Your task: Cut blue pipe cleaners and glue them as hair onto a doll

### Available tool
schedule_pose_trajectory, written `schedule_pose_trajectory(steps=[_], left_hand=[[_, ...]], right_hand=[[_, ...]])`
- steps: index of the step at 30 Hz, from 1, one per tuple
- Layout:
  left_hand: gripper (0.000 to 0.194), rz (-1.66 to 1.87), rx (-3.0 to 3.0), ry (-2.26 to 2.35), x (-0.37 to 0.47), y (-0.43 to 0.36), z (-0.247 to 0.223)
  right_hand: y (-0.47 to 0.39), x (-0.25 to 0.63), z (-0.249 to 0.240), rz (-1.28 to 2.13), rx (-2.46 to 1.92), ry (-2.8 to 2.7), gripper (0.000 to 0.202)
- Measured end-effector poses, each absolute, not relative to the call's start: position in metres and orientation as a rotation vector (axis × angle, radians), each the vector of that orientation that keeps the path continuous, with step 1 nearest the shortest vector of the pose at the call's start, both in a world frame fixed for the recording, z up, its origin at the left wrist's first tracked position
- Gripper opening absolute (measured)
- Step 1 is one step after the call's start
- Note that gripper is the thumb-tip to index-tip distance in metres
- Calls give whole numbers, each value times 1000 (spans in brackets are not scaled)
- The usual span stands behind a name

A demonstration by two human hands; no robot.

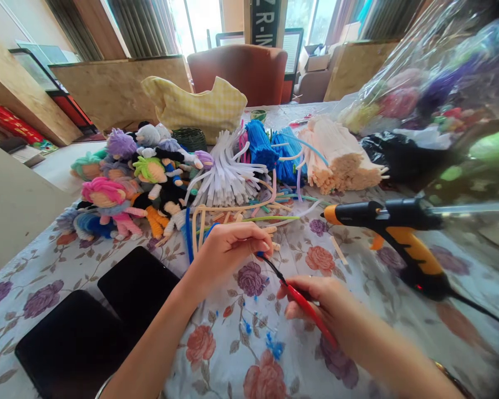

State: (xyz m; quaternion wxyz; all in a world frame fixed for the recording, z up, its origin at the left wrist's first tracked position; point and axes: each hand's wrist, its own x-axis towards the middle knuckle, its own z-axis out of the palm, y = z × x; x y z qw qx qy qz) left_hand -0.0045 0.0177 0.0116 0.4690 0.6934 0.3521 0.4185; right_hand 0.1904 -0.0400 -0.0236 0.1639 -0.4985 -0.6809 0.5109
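My left hand [237, 242] is above the table, thumb and fingertips pinched together on a blue pipe cleaner [259, 254]. Only a small blue end shows below the fingertips; more blue shows behind the hand. Lower right, my right hand [316, 299] is wrapped round red-handled pliers [305, 307]. Their slim black jaws point up and left, reaching the blue end under my left fingertips. Whether they bite on it is too small to tell. Blue fuzz clippings [274, 346] lie scattered on the flowered tablecloth [220, 363] below both hands.
A glue gun [399, 233] with a lit red light stands on the right, cable trailing. Two black tablet-like panels [141, 285] lie left. Behind are yarn dolls [112, 202], white pipe cleaners [228, 177], blue bundles [261, 145], peach bundles [341, 160] and a clear plastic bag [403, 83].
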Motion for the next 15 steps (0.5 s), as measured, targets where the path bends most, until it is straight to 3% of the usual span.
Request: schedule_pose_trajectory(steps=[15], left_hand=[[22, 1053, 1879, 718, -6, 16, 12]], right_hand=[[-45, 206, -6, 1428, -1239, -2107, 19]])
